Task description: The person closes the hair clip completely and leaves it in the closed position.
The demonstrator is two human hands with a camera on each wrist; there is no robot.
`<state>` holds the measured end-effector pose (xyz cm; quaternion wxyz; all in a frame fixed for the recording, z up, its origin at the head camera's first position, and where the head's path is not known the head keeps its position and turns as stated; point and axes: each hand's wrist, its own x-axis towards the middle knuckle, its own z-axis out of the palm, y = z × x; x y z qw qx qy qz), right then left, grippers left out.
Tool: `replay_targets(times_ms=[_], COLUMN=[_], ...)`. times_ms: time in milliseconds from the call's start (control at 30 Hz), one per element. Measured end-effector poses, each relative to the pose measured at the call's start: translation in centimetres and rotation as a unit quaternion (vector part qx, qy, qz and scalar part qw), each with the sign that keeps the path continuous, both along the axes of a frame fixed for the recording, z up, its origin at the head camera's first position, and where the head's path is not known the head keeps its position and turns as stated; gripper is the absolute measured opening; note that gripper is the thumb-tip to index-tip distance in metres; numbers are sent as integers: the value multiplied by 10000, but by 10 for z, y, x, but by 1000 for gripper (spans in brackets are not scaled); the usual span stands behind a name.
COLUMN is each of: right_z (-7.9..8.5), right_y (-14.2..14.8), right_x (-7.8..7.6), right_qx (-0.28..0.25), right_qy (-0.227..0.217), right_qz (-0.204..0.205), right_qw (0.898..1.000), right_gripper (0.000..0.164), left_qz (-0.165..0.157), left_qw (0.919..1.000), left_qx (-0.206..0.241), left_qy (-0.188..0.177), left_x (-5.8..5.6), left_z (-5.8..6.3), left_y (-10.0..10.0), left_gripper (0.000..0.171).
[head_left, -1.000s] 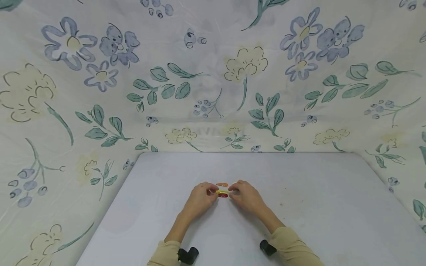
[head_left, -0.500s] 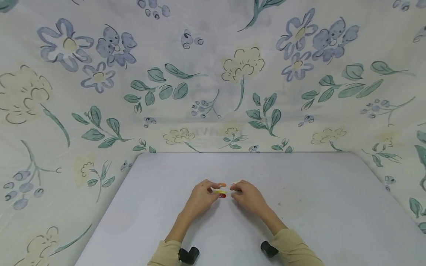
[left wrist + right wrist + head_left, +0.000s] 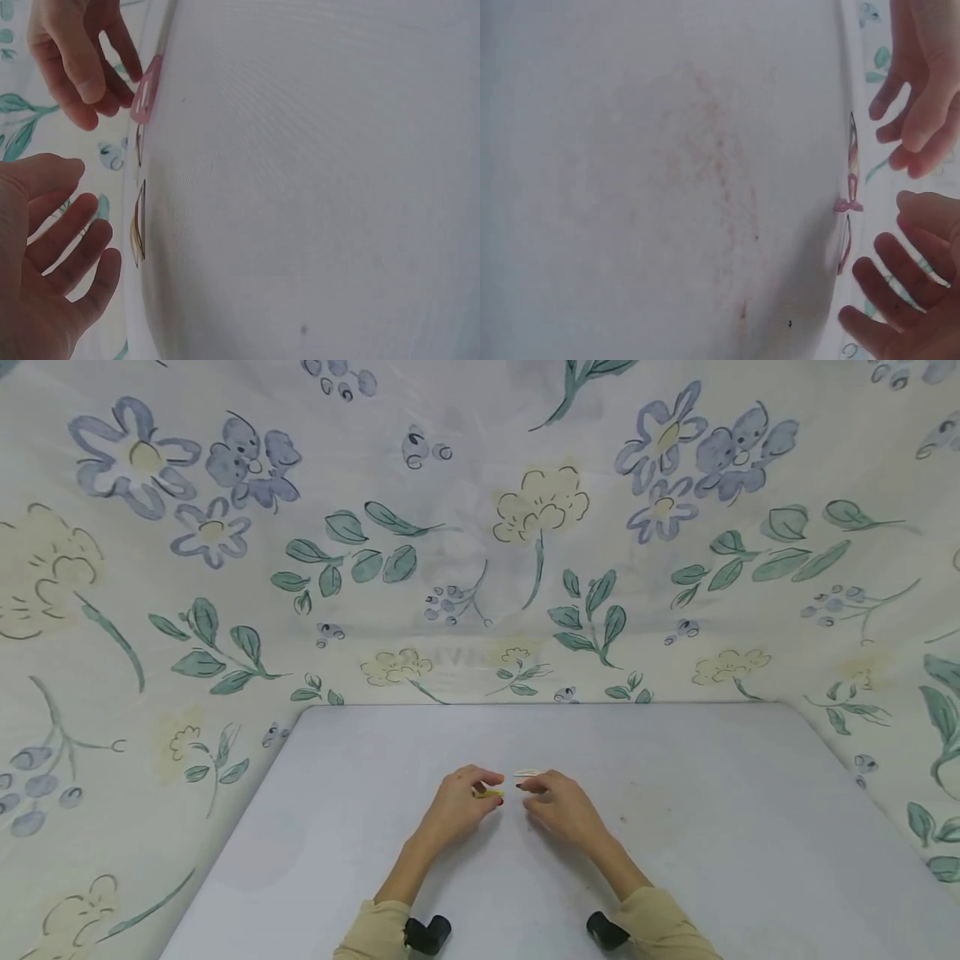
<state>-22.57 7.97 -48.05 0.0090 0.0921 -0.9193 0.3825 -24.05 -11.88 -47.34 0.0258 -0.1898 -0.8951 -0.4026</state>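
Snap hair clips lie on the white table between the two hands. In the head view, a yellow clip (image 3: 490, 793) shows between the thumb and fingers of my left hand (image 3: 459, 803), which covers most of an orange clip (image 3: 501, 777) and a red clip (image 3: 500, 802). My right hand (image 3: 558, 803) has its fingers beside a white clip (image 3: 527, 772) and a small dark clip end (image 3: 521, 787). Both wrist views show loosely spread fingers, with nothing gripped. A pink clip (image 3: 146, 94) appears by the right fingertips in the left wrist view.
The white table (image 3: 675, 860) reaches back to a floral-patterned cloth (image 3: 450, 527) that rises behind and beside it. Black wrist cameras (image 3: 427, 935) sit at both beige cuffs. Small brownish marks (image 3: 724, 172) spot the tabletop in the right wrist view.
My left hand has shifted right over the orange, yellow and red clips. My right hand has drawn slightly away to the right, and the white clip now shows beside it. The view has drifted.
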Motion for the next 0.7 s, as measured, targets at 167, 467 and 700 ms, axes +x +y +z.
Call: replay_targets(times_ms=[167,467,700], right_z=[-1,-4,-9], right_y=[5,11,14], right_x=[7,13,20], right_qx=[-95,-243,-8], right_qy=[-177,119,149], right_qz=[-112,-39,-51], right_qw=[9997,9996,9999], right_gripper=[20,20,21], left_qz=[-79,-199,-368], left_qw=[10000,9994,9989], left_qx=[-48,-150,-138], left_qy=[10,-248,-265], left_x=[-2,-4,-3], left_z=[-1,1,-4], left_y=[7,17,27], left_gripper=[21,21,20])
